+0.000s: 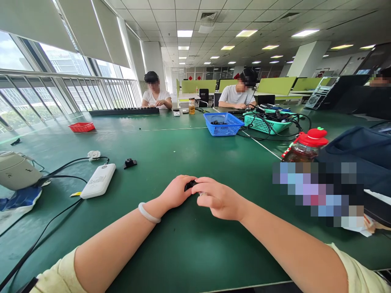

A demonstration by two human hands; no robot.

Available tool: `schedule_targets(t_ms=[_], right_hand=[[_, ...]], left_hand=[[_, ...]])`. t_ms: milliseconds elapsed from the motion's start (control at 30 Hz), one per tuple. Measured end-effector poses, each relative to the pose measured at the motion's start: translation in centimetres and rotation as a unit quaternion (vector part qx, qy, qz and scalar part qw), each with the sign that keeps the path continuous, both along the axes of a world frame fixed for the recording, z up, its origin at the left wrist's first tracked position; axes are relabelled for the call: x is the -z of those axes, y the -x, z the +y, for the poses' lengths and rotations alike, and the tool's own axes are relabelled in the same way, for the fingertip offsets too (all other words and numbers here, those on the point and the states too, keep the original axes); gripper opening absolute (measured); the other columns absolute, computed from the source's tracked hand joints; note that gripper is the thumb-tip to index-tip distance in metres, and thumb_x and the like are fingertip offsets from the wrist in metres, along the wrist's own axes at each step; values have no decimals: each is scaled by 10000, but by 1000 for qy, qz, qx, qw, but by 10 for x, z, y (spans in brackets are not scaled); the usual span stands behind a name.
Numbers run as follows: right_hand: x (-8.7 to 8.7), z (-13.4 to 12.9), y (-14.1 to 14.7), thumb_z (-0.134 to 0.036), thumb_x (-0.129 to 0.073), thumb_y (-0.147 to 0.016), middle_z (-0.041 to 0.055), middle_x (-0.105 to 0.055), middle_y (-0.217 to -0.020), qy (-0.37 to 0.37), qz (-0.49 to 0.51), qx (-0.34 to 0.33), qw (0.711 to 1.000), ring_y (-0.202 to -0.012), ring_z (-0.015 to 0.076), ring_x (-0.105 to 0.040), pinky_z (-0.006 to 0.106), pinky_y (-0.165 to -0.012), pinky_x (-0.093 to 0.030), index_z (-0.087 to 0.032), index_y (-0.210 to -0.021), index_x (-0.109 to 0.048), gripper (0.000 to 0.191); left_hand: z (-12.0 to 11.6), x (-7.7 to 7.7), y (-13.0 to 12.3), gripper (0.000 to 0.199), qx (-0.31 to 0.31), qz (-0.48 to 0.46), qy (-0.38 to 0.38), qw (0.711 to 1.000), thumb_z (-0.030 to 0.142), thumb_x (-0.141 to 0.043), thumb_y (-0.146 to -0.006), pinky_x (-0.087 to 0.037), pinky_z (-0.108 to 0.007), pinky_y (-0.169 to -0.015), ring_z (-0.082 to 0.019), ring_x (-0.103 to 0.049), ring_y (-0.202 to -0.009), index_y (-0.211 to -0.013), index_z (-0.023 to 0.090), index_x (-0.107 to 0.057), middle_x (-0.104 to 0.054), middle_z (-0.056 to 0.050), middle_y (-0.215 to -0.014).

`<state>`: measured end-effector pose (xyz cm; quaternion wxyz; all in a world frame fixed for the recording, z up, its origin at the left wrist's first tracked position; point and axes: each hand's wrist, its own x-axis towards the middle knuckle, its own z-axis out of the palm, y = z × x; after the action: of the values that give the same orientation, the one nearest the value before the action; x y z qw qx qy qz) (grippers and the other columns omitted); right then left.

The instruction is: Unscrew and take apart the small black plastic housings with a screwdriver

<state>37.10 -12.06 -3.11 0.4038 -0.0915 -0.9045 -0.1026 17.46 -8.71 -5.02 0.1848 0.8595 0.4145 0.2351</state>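
Near the middle of the green table (195,252), a small black part (190,186) sits in the left hand's (177,191) grasp; the right hand's (218,200) bent fingers meet it, though whether they grip it I cannot tell. Leftward lie another black piece (130,163) and a white box (98,181); beyond, a blue basket (224,130).

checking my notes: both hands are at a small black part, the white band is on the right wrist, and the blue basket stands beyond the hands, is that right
Not quite: the head view shows the white band on the left wrist, not the right. The left hand and right hand are indeed at the small black part, with the blue basket beyond them.
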Motion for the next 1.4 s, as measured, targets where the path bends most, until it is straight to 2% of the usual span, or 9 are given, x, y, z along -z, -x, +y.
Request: schedule_targets(t_ms=[133,300,367,500,600,800,1033,1233,1400], right_hand=[[-7,-8,4,29,-381,-781,-3,-616,-850,-28,-108,7,994,-815,135,-603,398,-1013,-536,-308,-890,-532,385],[-9,-16,13,-9,-425,-779,-10,-592,-783,-60,-141,-11,988,-749,149,-574,378,-990,-535,-324,-851,-562,351],[-6,-17,15,-23,-434,-798,-12,-582,-757,-80,-139,-6,987,-702,147,-556,355,-927,-553,-327,-843,-571,336],[1,-16,14,-25,-438,-806,-1,-578,-751,-97,-121,18,988,-638,143,-528,284,-671,-548,-312,-848,-578,322],[4,-13,10,-6,-426,-815,9,-600,-802,-80,-72,19,994,-668,133,-556,257,-628,-533,-291,-862,-558,318],[8,-5,4,6,-422,-835,48,-679,-990,3,54,-1,999,-824,151,-661,294,-696,-587,-279,-970,-501,325],[13,4,-3,-36,-433,-910,50,-688,-979,135,168,7,977,-858,168,-706,317,-667,-623,-286,-1047,-432,285],[18,10,-5,-168,-509,-962,24,-668,-913,270,286,58,918,-846,179,-738,373,-755,-637,-272,-1022,-421,149],[19,14,-4,-310,-608,-930,-2,-666,-857,357,354,58,863,-798,184,-744,378,-749,-633,-271,-1006,-410,216]], left_hand=[[0,-2,0,406,-20,15,14,1000,178,-600,-820,-487,-397,-1015,-251,-635,-1108,-1219,204,-671,-712,-56,-1190],[3,2,0,412,-38,21,21,999,197,-603,-838,-493,-396,-1015,-255,-634,-1120,-1244,223,-669,-708,-56,-1194],[4,4,1,398,-41,21,18,999,196,-596,-853,-490,-396,-1022,-253,-635,-1121,-1243,226,-669,-710,-54,-1187],[4,4,1,398,-52,18,22,998,171,-599,-853,-485,-398,-1030,-250,-631,-1128,-1241,223,-670,-709,-54,-1197],[3,2,1,381,-47,15,24,998,184,-594,-866,-486,-397,-1026,-246,-631,-1128,-1239,218,-670,-707,-56,-1205],[0,-2,1,369,-34,13,29,999,185,-580,-872,-477,-387,-1025,-246,-623,-1140,-1229,211,-671,-706,-54,-1216],[2,-2,3,313,-24,1,38,999,249,-622,-877,-469,-388,-1013,-254,-616,-1126,-1184,239,-683,-717,-40,-1185],[4,-1,3,328,-38,15,33,999,274,-649,-868,-491,-392,-976,-255,-636,-1069,-1192,236,-681,-718,-60,-1141],[3,-1,4,354,-38,22,32,999,284,-647,-871,-488,-401,-992,-261,-634,-1082,-1220,230,-671,-709,-70,-1166]])
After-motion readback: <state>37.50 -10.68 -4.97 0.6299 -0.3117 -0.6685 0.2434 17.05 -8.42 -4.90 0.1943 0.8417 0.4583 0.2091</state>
